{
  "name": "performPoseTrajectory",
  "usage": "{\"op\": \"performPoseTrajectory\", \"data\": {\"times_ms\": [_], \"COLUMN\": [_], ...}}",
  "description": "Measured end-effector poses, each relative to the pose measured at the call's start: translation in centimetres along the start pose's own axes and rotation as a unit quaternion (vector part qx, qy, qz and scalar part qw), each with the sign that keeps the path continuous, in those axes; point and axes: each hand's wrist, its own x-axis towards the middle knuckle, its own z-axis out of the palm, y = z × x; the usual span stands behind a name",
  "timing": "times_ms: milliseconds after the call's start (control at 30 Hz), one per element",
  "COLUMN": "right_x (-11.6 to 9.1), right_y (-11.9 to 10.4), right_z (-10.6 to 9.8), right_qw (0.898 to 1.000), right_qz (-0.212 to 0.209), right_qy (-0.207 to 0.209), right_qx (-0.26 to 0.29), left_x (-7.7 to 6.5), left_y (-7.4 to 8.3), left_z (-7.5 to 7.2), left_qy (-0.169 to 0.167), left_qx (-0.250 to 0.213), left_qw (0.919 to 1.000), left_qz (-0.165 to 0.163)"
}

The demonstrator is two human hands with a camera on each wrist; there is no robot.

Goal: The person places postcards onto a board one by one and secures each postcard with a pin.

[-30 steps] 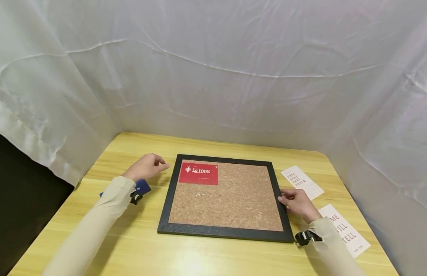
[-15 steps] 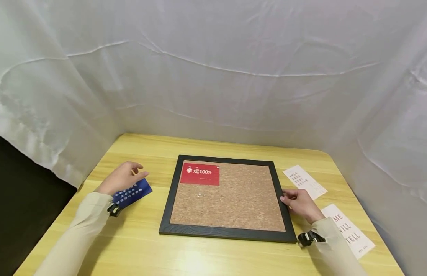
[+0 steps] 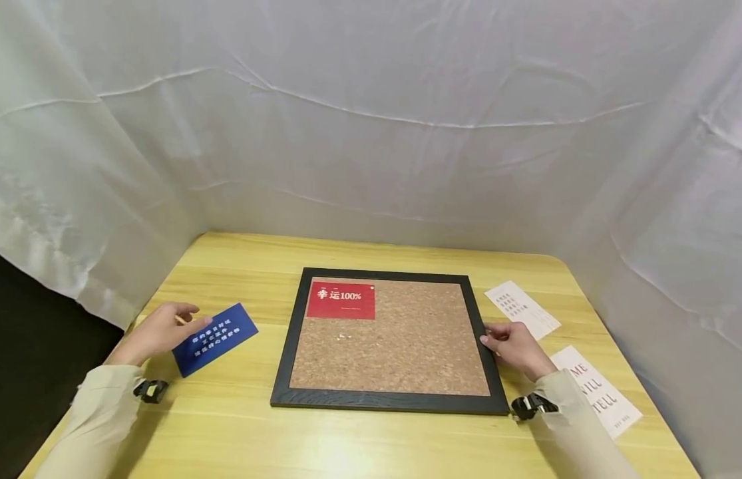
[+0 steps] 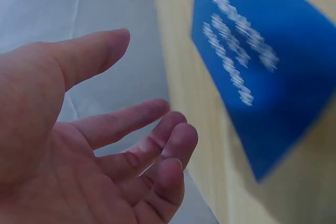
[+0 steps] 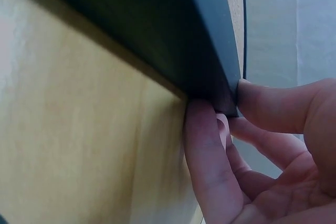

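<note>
A black-framed corkboard (image 3: 400, 352) lies flat on the table. A red card (image 3: 341, 306) with white lettering sits on its upper left, with a small pin (image 3: 372, 287) at the card's top right corner. My right hand (image 3: 517, 346) holds the board's right edge; in the right wrist view, the thumb (image 5: 273, 103) presses the frame's face while other fingers rest against its side. Over at the left, my left hand (image 3: 161, 332) hovers beside a blue card (image 3: 221, 339) with white writing. Its fingers are loosely bent and hold nothing in the left wrist view.
Right of the board lie two white cards, one with small print (image 3: 523, 309) and one with large red letters (image 3: 607, 399), partly behind the right wrist. Small clear bits (image 3: 343, 336) sit on the cork. Pale curtains (image 3: 371, 133) surround the wooden table (image 3: 347, 442).
My left hand has moved left and toward me, away from the board, past the blue card, which now shows almost fully. The right hand stays on the board's edge.
</note>
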Motion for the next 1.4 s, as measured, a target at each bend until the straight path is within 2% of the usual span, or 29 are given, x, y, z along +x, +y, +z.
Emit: {"op": "performPoseTrajectory", "data": {"times_ms": [100, 300, 600, 733, 1000, 1267, 1400], "right_x": [0.3, 0.6, 0.5, 0.6, 0.3, 0.2, 0.2], "right_y": [-0.1, 0.0, -0.3, -0.2, 0.1, 0.3, 0.3], "right_z": [0.0, 0.0, -0.2, -0.2, -0.1, -0.1, -0.1], "right_qw": [1.0, 1.0, 1.0, 1.0, 0.999, 0.999, 0.999], "right_qz": [-0.003, -0.002, 0.016, 0.019, 0.03, 0.032, 0.035], "right_qy": [-0.004, -0.005, -0.005, -0.004, -0.004, -0.001, 0.002], "right_qx": [0.005, 0.009, 0.016, 0.016, 0.018, 0.015, 0.017], "left_x": [-0.8, -2.1, -2.9, -2.9, -2.6, -2.5, -2.4], "left_y": [-1.0, -2.4, -2.5, -2.3, -2.3, -2.6, -2.8], "left_z": [0.2, 1.2, 1.8, 1.7, 1.3, 1.3, 1.0], "left_qy": [0.004, 0.009, 0.019, 0.02, -0.001, -0.042, -0.046], "left_qx": [0.012, 0.048, 0.076, 0.073, 0.049, 0.027, 0.015], "left_qw": [0.9999, 0.9984, 0.9967, 0.997, 0.9987, 0.9979, 0.998], "left_qz": [-0.001, 0.028, 0.022, 0.015, -0.009, -0.041, -0.041]}}
